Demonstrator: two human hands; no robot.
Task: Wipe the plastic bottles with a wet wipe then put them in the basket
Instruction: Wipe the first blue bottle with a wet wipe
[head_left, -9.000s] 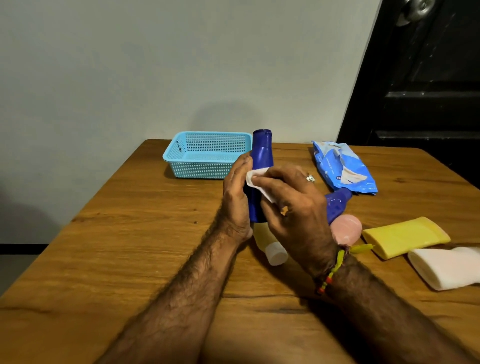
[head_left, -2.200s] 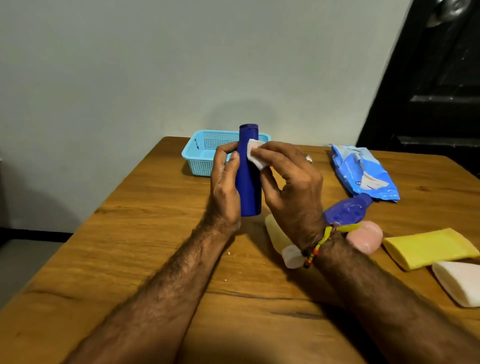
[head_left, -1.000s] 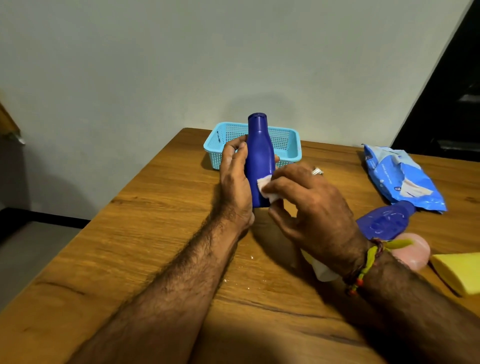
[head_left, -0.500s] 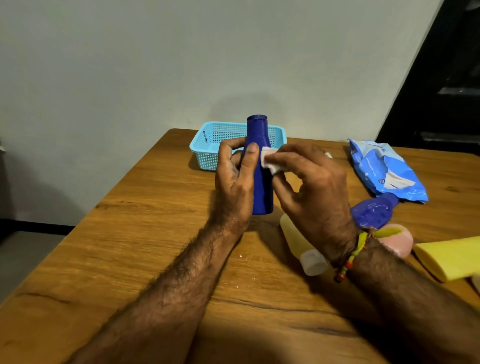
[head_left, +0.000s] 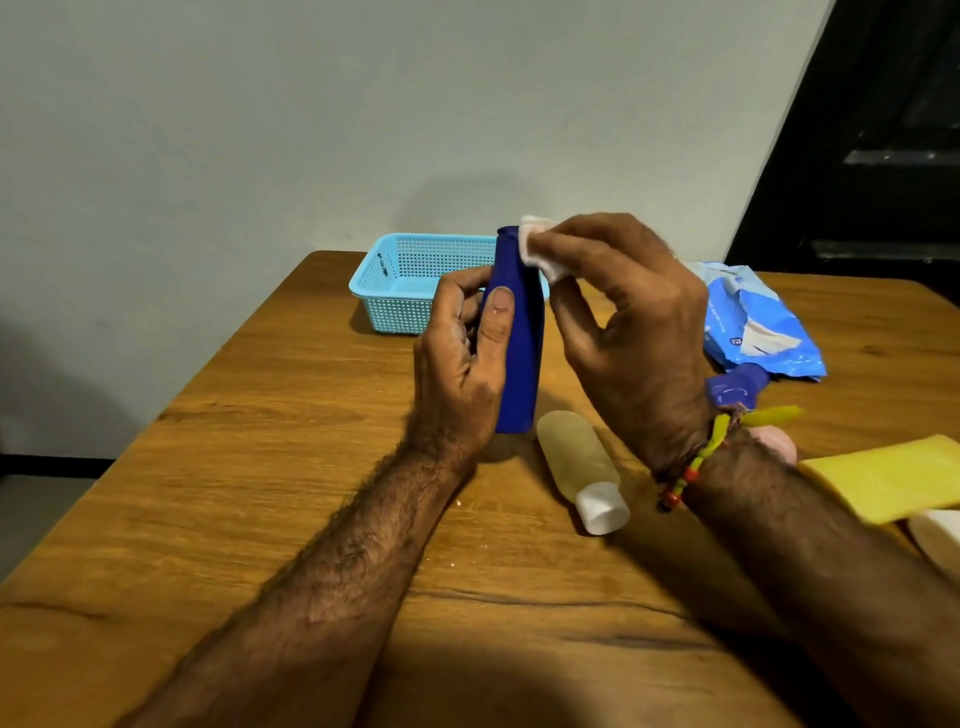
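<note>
in the middle of the frame the person holds a dark blue bottle (head_left: 519, 343) upright, its base near the wooden table (head_left: 234, 467) top; i cannot tell if it touches. the left hand (head_left: 462, 364) grips the bottle from the left side, fingers curled round the body and the thumb flat on its front. the right hand (head_left: 628, 322) pinches a folded white wet wipe (head_left: 540, 249) between thumb and fingertips and presses it on the bottle's neck, near the top. behind the bottle, above the centre, stands the light blue basket (head_left: 400, 280). just below the blue bottle a pale yellowish bottle (head_left: 582, 462) with a white cap lies on its side. on the right side of the frame lie a blue wipes pack (head_left: 758, 322), a small blue bottle (head_left: 737, 387) and a yellow bottle (head_left: 883, 475).
</note>
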